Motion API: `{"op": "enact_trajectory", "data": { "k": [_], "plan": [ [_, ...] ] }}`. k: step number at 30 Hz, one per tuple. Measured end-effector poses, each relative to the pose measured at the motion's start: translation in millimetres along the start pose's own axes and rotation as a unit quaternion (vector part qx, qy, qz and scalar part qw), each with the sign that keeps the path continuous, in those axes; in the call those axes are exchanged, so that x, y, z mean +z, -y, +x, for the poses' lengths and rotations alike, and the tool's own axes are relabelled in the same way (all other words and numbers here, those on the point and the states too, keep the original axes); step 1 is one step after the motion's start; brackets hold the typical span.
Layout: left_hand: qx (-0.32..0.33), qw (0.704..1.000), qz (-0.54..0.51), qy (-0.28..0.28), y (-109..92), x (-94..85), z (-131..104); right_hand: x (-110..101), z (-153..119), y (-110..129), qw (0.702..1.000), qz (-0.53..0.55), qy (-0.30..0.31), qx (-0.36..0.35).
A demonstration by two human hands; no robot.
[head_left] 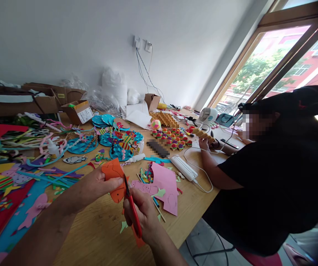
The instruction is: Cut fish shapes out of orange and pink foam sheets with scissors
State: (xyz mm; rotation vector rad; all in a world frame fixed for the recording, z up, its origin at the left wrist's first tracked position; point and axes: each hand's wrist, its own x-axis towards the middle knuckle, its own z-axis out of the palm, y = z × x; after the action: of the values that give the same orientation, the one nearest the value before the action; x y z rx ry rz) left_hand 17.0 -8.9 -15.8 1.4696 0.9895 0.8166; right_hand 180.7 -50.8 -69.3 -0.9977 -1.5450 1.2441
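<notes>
Orange paper (114, 173) with a fish drawn on it is pinched in my left hand (99, 186), thumb on top. My right hand (142, 212) is closed round red-handled scissors (134, 212), whose blades meet the paper's right edge. Below the scissors hangs another orange strip (138, 236). Pink paper (168, 184) with drawn outlines lies on the table just right of my hands, with small green scraps and a wooden stick (160, 213) near it.
Blue discs (83, 145) with paper fish, pipe cleaners (41, 129) and coloured sheets cover the left side. Painted egg-tray pieces (175, 138), a white power strip (183, 168) and its cable lie ahead right. A person in black (275, 177) sits at the right, hands on the table.
</notes>
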Motion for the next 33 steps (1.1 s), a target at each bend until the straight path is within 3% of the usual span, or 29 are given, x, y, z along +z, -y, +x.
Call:
{"op": "enact_trajectory", "data": {
  "k": [10,18,26,33],
  "plan": [
    [-0.019,0.999,0.028,0.027,4,-4.1,3,-3,-4,-9,1.0,-0.023,0.006,-0.011],
    [0.01,0.998,0.056,0.032,-10,-5.1,-1,1,-6,-8,0.997,0.07,0.028,0.034],
    [0.035,0.998,0.038,-0.036,-30,2.4,-6,4,-4,-3,0.995,0.078,0.009,0.059],
    [0.04,0.998,0.042,-0.038,-24,-2.8,-4,4,-3,5,0.992,0.089,0.023,0.082]
  ]
}}
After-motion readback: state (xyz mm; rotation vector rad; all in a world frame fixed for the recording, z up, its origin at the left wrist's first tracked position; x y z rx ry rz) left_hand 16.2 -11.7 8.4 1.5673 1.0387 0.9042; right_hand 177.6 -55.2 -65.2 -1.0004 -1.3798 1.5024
